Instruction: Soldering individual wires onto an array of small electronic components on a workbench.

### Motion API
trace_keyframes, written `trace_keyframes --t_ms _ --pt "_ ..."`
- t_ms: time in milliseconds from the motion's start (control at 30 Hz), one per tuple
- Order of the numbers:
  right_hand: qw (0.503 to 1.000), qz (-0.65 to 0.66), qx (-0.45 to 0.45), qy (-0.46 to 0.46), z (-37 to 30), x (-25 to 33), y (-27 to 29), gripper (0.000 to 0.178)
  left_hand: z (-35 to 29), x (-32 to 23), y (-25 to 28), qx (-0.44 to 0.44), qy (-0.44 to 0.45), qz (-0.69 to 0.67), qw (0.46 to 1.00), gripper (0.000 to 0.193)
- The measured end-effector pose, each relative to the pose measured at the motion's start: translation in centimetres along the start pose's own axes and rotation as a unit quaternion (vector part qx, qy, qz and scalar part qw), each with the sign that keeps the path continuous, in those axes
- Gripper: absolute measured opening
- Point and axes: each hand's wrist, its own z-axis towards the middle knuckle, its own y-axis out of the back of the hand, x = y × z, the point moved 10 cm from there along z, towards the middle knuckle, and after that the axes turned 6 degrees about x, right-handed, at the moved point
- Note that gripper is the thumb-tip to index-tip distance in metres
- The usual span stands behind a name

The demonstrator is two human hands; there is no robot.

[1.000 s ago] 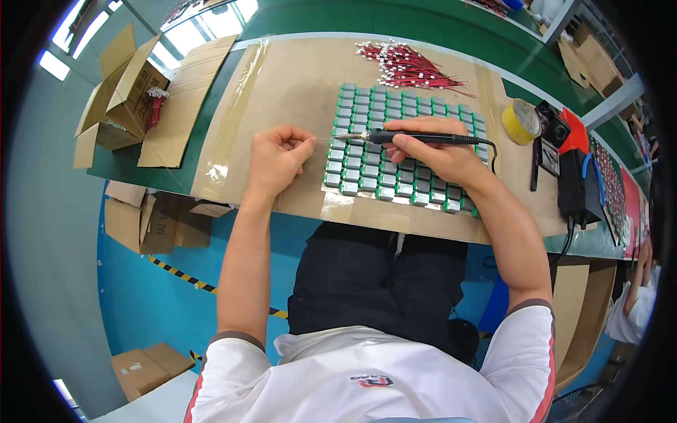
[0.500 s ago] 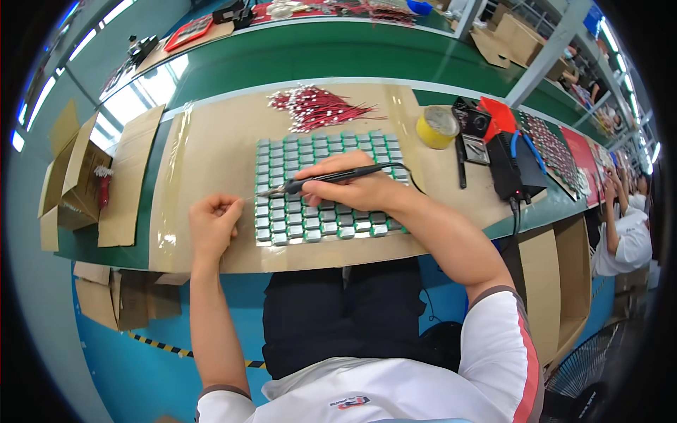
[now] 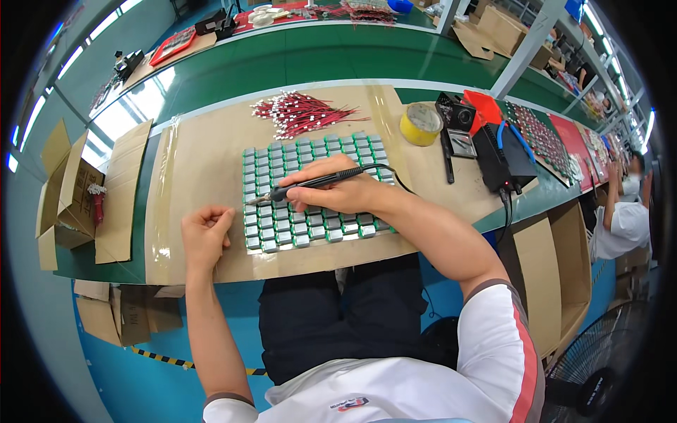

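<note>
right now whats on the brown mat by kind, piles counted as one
soldering iron, in the right hand: 1
grid of small green cells: 1
pile of red wire leads: 1
yellow tape roll: 1
left hand, a closed fist: 1
total: 5

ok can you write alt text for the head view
A seated person's right hand holds a soldering iron, tip down on a grid of small green battery cells lying on a cardboard-covered bench. The left hand rests as a fist beside the grid.
</note>
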Motion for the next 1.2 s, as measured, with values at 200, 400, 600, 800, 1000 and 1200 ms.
trace_keyframes --t_ms 200,400,600,800,1000,1200 --pt "1.0 0.019 0.004 0.002 0.4 -0.4 -0.4 0.025 -0.4 0.5 0.7 -0.016 0.035 0.042 0.998 0.017" --pt "0.999 0.021 -0.019 -0.037 0.0 -0.7 0.5 0.026 0.3 -0.2 -0.2 0.008 0.006 0.049 0.999 0.022" --pt "0.999 0.031 -0.023 -0.023 0.3 -1.1 0.2 0.025 -0.1 0.3 0.5 -0.014 0.013 -0.004 1.0 0.02" --pt "1.0 0.015 -0.015 -0.015 0.3 -0.9 0.1 0.025 0.2 0.3 0.2 0.001 -0.002 0.005 1.0 0.019" --pt "1.0 0.002 -0.008 -0.003 0.4 -0.6 0.0 0.025 0.4 0.2 0.1 0.009 -0.019 0.013 1.0 0.018" --pt "1.0 -0.008 0.008 -0.007 0.4 -0.4 -0.2 0.026 0.4 0.0 0.0 0.017 -0.022 0.022 0.999 0.016"
